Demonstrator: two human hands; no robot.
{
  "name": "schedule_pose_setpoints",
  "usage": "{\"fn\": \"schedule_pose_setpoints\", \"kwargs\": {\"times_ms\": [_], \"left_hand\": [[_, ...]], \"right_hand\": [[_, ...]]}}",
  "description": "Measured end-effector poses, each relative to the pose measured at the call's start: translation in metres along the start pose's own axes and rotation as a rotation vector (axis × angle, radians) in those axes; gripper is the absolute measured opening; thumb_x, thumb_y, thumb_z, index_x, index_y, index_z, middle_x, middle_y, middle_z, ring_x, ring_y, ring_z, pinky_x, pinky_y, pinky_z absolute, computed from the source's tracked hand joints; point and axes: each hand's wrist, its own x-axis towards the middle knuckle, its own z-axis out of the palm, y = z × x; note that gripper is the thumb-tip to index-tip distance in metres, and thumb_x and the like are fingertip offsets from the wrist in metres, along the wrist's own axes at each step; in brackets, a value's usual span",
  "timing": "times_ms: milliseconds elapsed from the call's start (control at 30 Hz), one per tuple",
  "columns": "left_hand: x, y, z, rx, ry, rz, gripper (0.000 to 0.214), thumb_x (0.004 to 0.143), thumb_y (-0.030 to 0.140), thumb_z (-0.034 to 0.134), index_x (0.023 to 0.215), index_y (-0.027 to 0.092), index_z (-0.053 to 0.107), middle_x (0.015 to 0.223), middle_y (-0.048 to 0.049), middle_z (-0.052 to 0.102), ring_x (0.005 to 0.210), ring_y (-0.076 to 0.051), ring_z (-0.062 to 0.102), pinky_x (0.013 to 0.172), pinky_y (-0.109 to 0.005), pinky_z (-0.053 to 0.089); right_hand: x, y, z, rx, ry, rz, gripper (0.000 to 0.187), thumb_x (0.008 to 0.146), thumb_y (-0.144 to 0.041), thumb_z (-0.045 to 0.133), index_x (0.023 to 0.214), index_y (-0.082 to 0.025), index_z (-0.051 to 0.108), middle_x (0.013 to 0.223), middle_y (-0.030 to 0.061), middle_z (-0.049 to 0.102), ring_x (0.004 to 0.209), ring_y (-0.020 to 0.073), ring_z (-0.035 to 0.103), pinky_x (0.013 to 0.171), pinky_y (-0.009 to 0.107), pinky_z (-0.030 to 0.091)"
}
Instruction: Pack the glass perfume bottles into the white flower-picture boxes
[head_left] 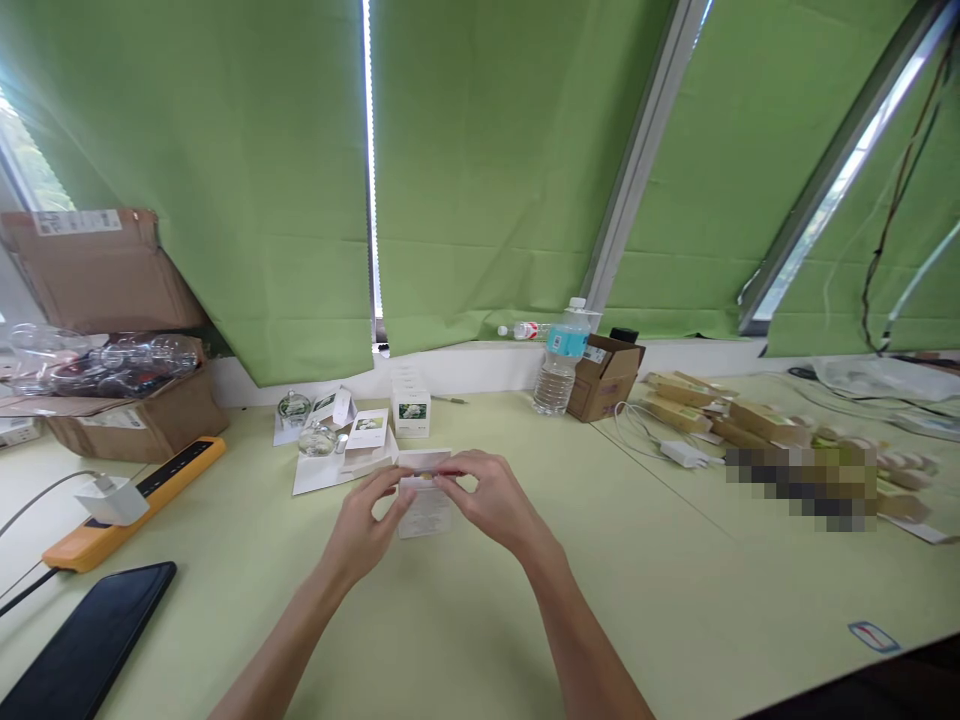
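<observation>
A small white cardboard box (424,518) stands out in front of me with its top end open and a flap raised at the back. My left hand (364,522) pinches the left side of that opening between thumb and fingers. On the opposite side, my right hand (499,498) has its thumb and fingertips closed on the rim. Something small and yellowish shows inside the mouth, too small to name. Just beyond my hands sit white boxes with a picture on the front (413,414), an unfolded white carton (367,432) and a round clear glass bottle (318,440).
At left are a cardboard carton of clear plastic (142,425), an orange power strip (176,478) and a black phone (94,640). A water bottle (555,375) stands by a brown box (607,378). A white charger (682,454) and a heap of yellowish cartons (765,420) lie rightward.
</observation>
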Motion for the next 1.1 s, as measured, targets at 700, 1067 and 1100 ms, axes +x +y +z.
{"fn": "schedule_pose_setpoints", "kwargs": {"times_ms": [700, 1067, 1100], "left_hand": [[0.011, 0.008, 0.013, -0.443, 0.175, -0.357, 0.030, 0.080, 0.042, 0.061, 0.097, 0.017, 0.059, 0.097, -0.0084, 0.069, 0.088, -0.021, 0.065, 0.073, -0.030, 0.049], [0.012, 0.008, 0.014, -0.327, 0.163, -0.233, 0.023, 0.083, 0.036, 0.056, 0.097, 0.018, 0.063, 0.100, -0.0064, 0.068, 0.090, -0.021, 0.065, 0.079, -0.032, 0.051], [0.012, 0.008, 0.014, -0.313, 0.160, -0.228, 0.023, 0.083, 0.036, 0.056, 0.097, 0.019, 0.064, 0.100, -0.0062, 0.068, 0.090, -0.021, 0.065, 0.079, -0.032, 0.051]], "right_hand": [[0.003, 0.022, 0.009, 0.059, 0.025, 0.297, 0.032, 0.081, -0.030, 0.056, 0.113, -0.025, 0.059, 0.086, 0.0016, 0.068, 0.064, 0.0150, 0.062, 0.057, 0.025, 0.046], [0.003, 0.018, 0.002, 0.198, -0.016, 0.202, 0.030, 0.080, -0.032, 0.062, 0.108, -0.024, 0.069, 0.106, 0.0042, 0.069, 0.085, 0.0180, 0.065, 0.074, 0.030, 0.053], [0.003, 0.017, 0.001, 0.229, -0.040, 0.196, 0.029, 0.080, -0.034, 0.062, 0.106, -0.024, 0.069, 0.106, 0.0043, 0.069, 0.086, 0.0183, 0.065, 0.075, 0.030, 0.054]]}}
